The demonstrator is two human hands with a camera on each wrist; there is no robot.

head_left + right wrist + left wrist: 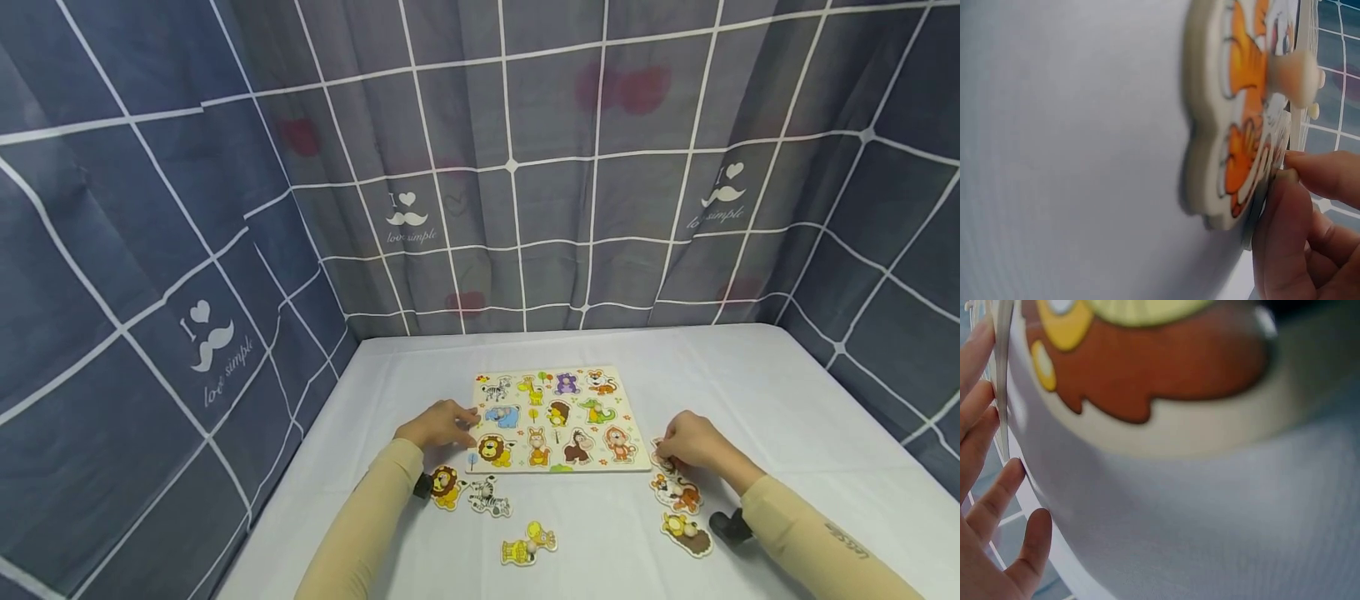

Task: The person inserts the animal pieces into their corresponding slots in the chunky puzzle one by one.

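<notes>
A wooden animal puzzle board (637,459) lies flat on the table. At its left edge is my left hand (441,425), fingers spread and fingertips at the rim, with no piece held. Just below that hand lie a lion piece (446,488) and a zebra piece (489,497). To the right of the board, my right hand (692,442) pinches the small knob (1286,174) of a puzzle piece (657,450) between thumb and index finger. The hand covers most of that piece's picture. Close below it are a tiger piece (677,493) and a hedgehog piece (686,535).
A giraffe piece (528,546) lies on the white tablecloth (600,533) in front of the board. Dark grid-patterned curtains (480,208) enclose the table at the back and both sides.
</notes>
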